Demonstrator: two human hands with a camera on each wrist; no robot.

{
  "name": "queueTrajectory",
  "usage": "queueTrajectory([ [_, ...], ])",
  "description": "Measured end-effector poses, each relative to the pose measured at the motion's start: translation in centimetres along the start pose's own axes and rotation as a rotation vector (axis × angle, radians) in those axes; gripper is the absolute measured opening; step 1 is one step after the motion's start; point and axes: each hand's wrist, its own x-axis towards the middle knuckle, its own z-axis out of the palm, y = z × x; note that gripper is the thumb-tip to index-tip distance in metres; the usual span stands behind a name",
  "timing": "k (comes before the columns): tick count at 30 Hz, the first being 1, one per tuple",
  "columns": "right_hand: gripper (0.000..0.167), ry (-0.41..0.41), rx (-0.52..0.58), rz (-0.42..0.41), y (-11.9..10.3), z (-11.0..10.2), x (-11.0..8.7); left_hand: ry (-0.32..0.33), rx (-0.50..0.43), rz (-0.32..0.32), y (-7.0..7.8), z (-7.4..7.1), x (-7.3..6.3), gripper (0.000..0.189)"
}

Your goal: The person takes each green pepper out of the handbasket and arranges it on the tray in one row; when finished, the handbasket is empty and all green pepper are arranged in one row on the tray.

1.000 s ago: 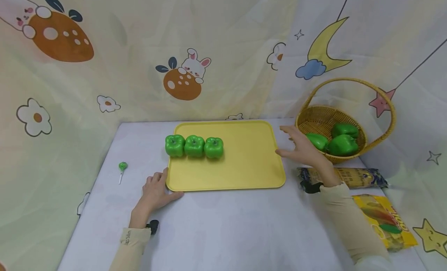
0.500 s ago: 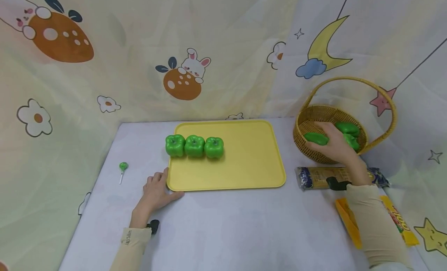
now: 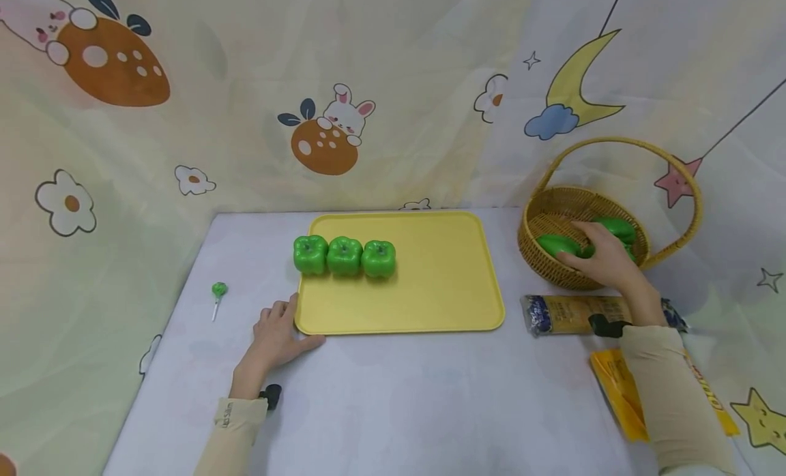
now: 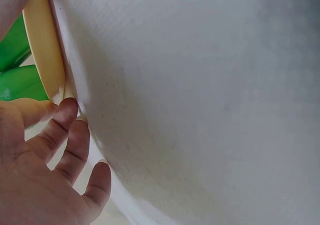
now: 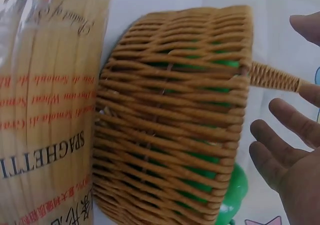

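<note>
My left hand [image 3: 276,336] lies at the near left corner of the yellow tray [image 3: 442,285], with index finger and thumb along its edges. Three green bell peppers [image 3: 344,256] stand in a row on the tray's left part, the leftmost overlapping its rim. On the right, my right hand [image 3: 604,258] is over the wicker basket [image 3: 552,203], fingers spread and nothing gripped in the right wrist view. A green pepper [image 3: 557,245] shows beside the thumb, another pepper [image 3: 616,228] behind the hand. A third is mostly hidden under the fingers.
In front of the basket lies a spaghetti pack [image 3: 568,314], partly under the right forearm. Nearer is a yellow bag [image 3: 617,387], half covered by the sleeve. A green lollipop [image 3: 218,289] rests left of the tray. The basket handle [image 3: 638,143] arches upright, close to a patterned cloth wall [image 3: 417,121].
My right hand has moved right from beside the tray to over the peppers in the basket. My left hand stays at the tray corner.
</note>
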Motion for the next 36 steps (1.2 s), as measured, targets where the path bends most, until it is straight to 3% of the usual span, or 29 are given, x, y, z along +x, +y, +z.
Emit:
queueTrajectory([
  [12, 0.077, -0.098, -0.072, 0.004, 1.3, 0.7, 0.9, -0.009, -0.007, -0.006, 0.0, 0.0, -0.1, 0.111],
  [28, 0.064, -0.101, -0.100, -0.051, 1.1, 0.8, 1.7, -0.007, -0.003, -0.004, -0.2, 0.0, 0.0, 0.111],
  [36, 0.068, -0.145, -0.103, -0.034, 1.4, 0.6, 2.5, 0.001, -0.004, -0.001, -0.3, 0.1, 0.1, 0.111],
])
